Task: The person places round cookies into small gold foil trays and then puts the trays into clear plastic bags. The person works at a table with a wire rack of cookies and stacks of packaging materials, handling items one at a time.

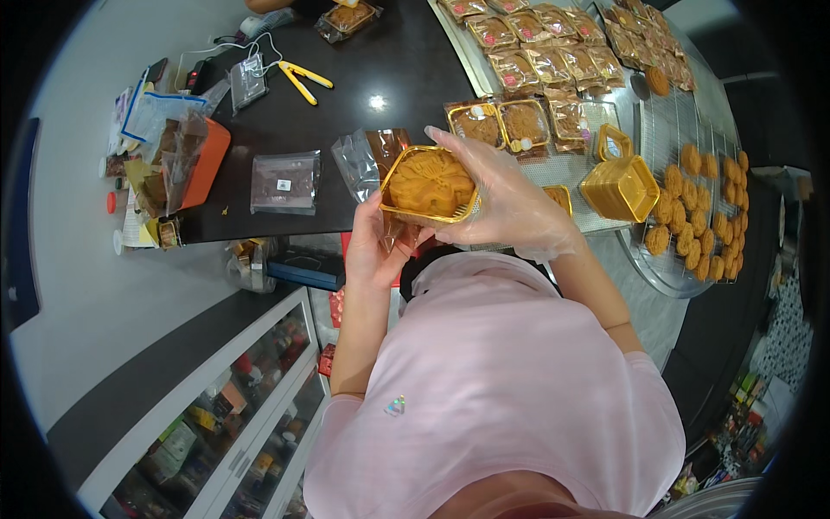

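Note:
A golden-brown mooncake (431, 182) with a moulded pattern sits in a gold plastic tray (415, 216). My right hand (509, 201), in a clear plastic glove, holds the tray's right side. Bare, my left hand (379, 243) is at the tray's lower left with a clear, brown-printed wrapper bag (394, 227), partly hidden behind the tray. Another clear bag part (356, 162) spreads to the left. Stacked gold trays (619, 188) stand to the right. Two mooncakes in gold trays and wrappers (499, 123) lie just beyond my right hand.
A pack of flat bags (285, 183) and an orange bin (207, 162) stand left on the dark table (389, 65). Farther back are a yellow hand sealer (305, 81) and part of another person's arm (269, 5). Wrapped mooncakes (532, 48) and a rack of unwrapped mooncakes (697, 227) are right.

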Demonstrator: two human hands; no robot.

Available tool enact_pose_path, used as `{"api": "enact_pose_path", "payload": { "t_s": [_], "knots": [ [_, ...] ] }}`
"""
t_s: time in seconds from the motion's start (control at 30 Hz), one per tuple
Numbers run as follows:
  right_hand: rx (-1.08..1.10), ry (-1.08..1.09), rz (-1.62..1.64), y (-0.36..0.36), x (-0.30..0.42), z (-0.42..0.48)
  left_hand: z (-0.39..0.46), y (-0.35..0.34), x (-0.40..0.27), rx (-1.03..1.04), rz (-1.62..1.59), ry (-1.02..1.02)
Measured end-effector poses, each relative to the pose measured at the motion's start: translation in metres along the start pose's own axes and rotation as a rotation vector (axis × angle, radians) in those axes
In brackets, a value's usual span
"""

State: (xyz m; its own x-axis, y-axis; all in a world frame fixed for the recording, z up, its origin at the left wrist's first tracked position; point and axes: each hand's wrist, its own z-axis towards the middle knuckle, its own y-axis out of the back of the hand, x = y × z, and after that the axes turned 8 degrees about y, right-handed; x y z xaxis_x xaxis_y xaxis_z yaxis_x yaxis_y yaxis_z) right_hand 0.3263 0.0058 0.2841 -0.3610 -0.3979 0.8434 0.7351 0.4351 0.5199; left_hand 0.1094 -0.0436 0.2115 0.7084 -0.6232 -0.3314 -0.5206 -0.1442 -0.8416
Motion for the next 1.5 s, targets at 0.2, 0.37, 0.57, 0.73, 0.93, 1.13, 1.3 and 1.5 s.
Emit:
{"api": "enact_pose_path", "payload": {
  "t_s": [0.2, 0.37, 0.57, 0.73, 0.93, 1.13, 1.3, 1.5],
  "knots": [
    [-0.017, 0.013, 0.011, 0.001, 0.005, -0.002, 0.0, 0.001, 0.004, 0.15, -0.172, -0.009],
    [-0.182, -0.149, 0.758, -0.027, -0.036, -0.013, -0.002, -0.001, -0.001, -0.097, 0.162, -0.162],
    [-0.31, -0.554, 1.436, -0.052, -0.036, -0.002, 0.0, 0.017, 0.0, -0.182, 0.257, -0.229],
    [-0.346, -0.654, 1.442, -0.068, -0.055, 0.001, -0.002, 0.026, -0.009, -0.216, 0.686, -0.263],
    [-0.677, -0.542, 1.149, -0.04, -0.057, 0.01, -0.006, 0.047, -0.037, -0.447, 1.533, -0.499],
    [-0.793, -0.419, 0.815, -0.072, -0.093, 0.041, 0.008, 0.08, -0.039, -0.442, 1.728, -0.531],
    [-0.57, -0.467, 0.827, -0.101, -0.13, 0.04, 0.026, 0.121, -0.036, -0.507, 1.751, -0.552],
    [-0.509, -0.549, 0.846, -0.119, -0.141, 0.047, 0.039, 0.161, -0.034, -0.494, 1.875, -0.493]
  ]
}}
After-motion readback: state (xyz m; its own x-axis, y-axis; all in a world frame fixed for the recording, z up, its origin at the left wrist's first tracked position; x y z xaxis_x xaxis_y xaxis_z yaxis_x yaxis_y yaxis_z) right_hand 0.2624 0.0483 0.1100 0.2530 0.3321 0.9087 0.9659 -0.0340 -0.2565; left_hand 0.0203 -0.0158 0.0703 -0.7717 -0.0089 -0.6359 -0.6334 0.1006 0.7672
